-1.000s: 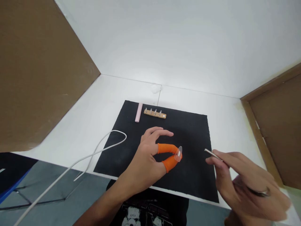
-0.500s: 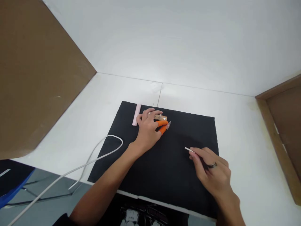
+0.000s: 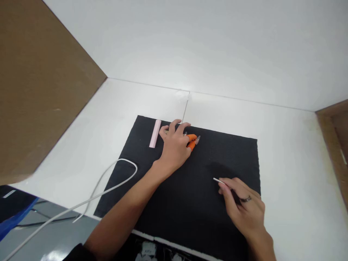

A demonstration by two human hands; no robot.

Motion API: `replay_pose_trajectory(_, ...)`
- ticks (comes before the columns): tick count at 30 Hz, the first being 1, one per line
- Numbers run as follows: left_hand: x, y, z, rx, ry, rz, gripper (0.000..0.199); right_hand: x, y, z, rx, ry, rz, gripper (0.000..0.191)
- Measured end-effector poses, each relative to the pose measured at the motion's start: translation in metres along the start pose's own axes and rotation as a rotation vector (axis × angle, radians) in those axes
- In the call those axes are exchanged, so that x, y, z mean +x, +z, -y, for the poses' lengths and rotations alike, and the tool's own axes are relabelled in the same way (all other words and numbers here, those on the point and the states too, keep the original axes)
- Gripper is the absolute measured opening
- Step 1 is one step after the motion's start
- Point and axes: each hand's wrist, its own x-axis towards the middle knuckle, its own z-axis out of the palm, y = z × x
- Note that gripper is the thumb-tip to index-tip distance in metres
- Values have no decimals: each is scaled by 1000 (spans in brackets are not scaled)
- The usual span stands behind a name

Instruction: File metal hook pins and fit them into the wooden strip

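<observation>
Near the far edge of the black mat (image 3: pixel 168 203), my left hand (image 3: pixel 176 148) closes its thumb and index finger around orange-handled pliers (image 3: pixel 191 145). The jaws point to the right, and the other fingers are curled above the mat. Much of what lies under that hand is hidden. Just left of the fingers lies a pale pink bar (image 3: pixel 155 133). At the mat's right side my right hand (image 3: pixel 243 206), with a dark ring on one finger, pinches a short thin white piece, apparently a bit of cable (image 3: pixel 218 180). Its free end points up and left.
A white cable (image 3: pixel 95 195) loops over the mat's left edge and hangs past the table's front. The white table (image 3: pixel 89 130) meets a white back wall (image 3: pixel 195 43). Brown panels stand at the left (image 3: pixel 49 101) and right (image 3: pixel 333 152).
My left hand, with the pliers, has shifted slightly right, covering the tan piece that showed behind it. My right hand still pinches the white piece. The camera view has shifted a little.
</observation>
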Motion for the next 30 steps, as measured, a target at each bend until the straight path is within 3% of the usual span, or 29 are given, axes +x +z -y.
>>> replay_pose_trajectory(23, 7, -1, -1, 46, -67, -31, 21, -3, 1, 1, 38, 4, 20, 23)
replay_pose_trajectory(30, 3, -3, -5, 77, -72, 7, 15, -4, 1, 1, 37, 13, 30, 25)
